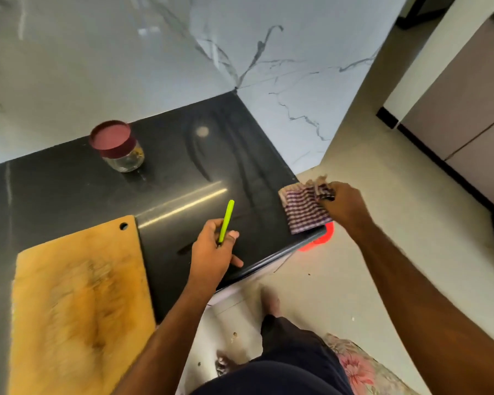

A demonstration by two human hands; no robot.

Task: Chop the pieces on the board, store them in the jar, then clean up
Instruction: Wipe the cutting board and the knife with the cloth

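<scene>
My left hand grips a knife by its lime-green handle above the black counter; the dark blade points down-left behind the hand. My right hand pinches a purple-and-white checked cloth at the counter's right corner. The wooden cutting board lies at the lower left, stained, with no pieces on it. A glass jar with a maroon lid on it stands at the back left of the counter, a few yellowish bits visible inside.
Marble wall panels rise behind the counter. A red object shows on the floor under the counter corner. My feet and dark shorts are below, a floral mat at the lower right, and cabinets to the right.
</scene>
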